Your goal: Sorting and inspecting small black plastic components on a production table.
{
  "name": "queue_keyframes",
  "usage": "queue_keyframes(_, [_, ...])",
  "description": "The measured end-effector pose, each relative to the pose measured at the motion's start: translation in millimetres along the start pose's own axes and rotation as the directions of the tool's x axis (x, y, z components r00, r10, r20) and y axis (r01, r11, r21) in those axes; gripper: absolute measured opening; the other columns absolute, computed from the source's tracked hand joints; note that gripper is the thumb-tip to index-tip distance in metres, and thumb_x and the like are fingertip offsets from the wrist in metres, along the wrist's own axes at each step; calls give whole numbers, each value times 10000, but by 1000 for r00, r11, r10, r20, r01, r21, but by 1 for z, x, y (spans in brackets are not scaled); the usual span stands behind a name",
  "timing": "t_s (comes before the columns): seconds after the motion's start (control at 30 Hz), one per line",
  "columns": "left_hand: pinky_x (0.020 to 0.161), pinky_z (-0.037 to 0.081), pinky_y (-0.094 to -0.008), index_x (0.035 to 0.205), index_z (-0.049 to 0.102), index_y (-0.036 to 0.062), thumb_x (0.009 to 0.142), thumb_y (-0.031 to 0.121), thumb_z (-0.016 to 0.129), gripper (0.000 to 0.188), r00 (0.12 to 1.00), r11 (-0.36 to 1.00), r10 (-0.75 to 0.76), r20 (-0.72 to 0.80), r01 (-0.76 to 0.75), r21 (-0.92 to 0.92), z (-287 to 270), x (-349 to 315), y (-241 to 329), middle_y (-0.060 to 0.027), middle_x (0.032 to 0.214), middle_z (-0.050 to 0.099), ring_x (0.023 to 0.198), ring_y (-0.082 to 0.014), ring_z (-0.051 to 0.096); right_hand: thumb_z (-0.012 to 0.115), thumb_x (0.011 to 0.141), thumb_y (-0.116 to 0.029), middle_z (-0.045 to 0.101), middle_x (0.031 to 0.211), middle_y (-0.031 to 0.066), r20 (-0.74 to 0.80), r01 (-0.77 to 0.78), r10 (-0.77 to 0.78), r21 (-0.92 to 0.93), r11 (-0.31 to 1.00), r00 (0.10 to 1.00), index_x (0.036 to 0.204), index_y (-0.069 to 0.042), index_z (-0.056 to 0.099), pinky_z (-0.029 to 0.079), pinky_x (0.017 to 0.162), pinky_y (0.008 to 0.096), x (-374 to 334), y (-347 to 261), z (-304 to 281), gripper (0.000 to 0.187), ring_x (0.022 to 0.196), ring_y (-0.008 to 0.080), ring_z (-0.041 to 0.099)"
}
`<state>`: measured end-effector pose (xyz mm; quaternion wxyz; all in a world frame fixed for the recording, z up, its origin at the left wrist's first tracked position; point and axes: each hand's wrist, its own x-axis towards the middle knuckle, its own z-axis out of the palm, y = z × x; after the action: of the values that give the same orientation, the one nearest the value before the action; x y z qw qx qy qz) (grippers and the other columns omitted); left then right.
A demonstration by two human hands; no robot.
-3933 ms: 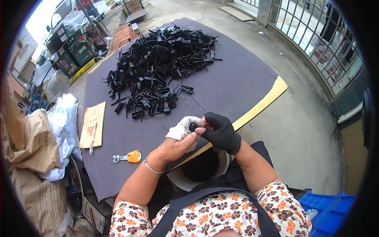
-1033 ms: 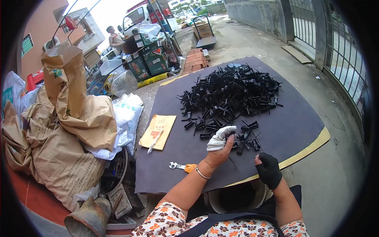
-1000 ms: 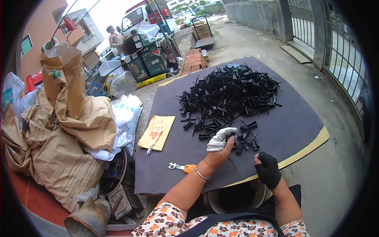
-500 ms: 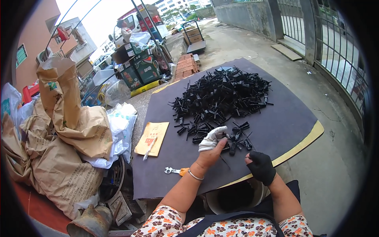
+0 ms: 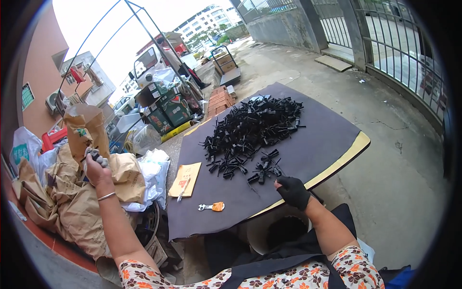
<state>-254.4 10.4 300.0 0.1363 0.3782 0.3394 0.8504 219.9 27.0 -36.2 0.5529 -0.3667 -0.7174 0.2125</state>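
Observation:
My left hand (image 5: 98,168), in a pale, partly fingered glove, is raised over the brown paper bags, beside the mouth of the upright paper bag (image 5: 89,127). Its fingers are curled round something small and dark that I cannot make out. My right hand (image 5: 293,192), in a black fingerless glove, is closed at the table's near edge; what its fingers pinch is too small to tell. Just left of it lie a few loose black plastic parts (image 5: 263,171). Beyond them a large heap of the same black parts (image 5: 255,120) covers the far half of the dark-topped table (image 5: 308,139).
A yellow booklet (image 5: 185,178) with a pen (image 5: 183,189) on it and a small wrench with an orange wrapping (image 5: 211,207) lie on the table's left. White plastic sacks (image 5: 155,176) stand beside the paper bags. Below the near edge is a bucket (image 5: 255,233) with dark contents.
My left hand has swung from the black parts on the table out left to the paper bags. The view has shifted; my right hand stays closed by the near edge.

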Motion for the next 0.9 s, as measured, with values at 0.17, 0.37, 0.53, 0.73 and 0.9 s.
queue_keyframes(0.17, [343,251,-186,1017,581,87,938,198,444,193,971,997,-82,223,79,21,27,-66,-22,29,681,537,400,-30,321,534,881,-183,551,675,151,12,-97,97,67,993,995,843,-20,566,431,580,353,-11,-12,0,170,608,311,542])
queue_keyframes(0.37, [434,380,-182,1044,588,85,914,190,483,197,369,759,-651,664,349,550,86,-281,-118,0,755,600,556,-42,487,603,842,-184,598,739,142,-41,-53,58,108,993,998,925,-34,579,461,597,324,-26,-31,0,173,640,252,591])
queue_keyframes(0.53, [541,404,-182,1047,584,64,915,162,485,192,149,683,-687,711,466,562,106,-355,-142,11,819,597,676,-43,500,657,806,-214,621,755,141,-30,-153,163,205,967,986,960,-38,596,476,606,312,-23,-26,-10,242,645,219,615])
queue_keyframes(0.73, [669,470,-219,1060,573,39,911,142,482,202,77,568,-723,687,633,527,109,-359,-149,-11,865,606,765,-80,562,630,815,-201,601,704,161,90,-149,134,190,970,987,889,-48,621,464,583,344,-21,-27,-9,170,634,285,608])
queue_keyframes(0.9, [659,487,-233,1066,570,30,914,147,480,212,80,514,-737,671,711,480,105,-358,-159,-43,898,618,753,-113,593,580,837,-206,574,682,182,23,-52,50,53,997,998,839,-54,610,444,550,364,-20,-25,-12,155,622,345,573])
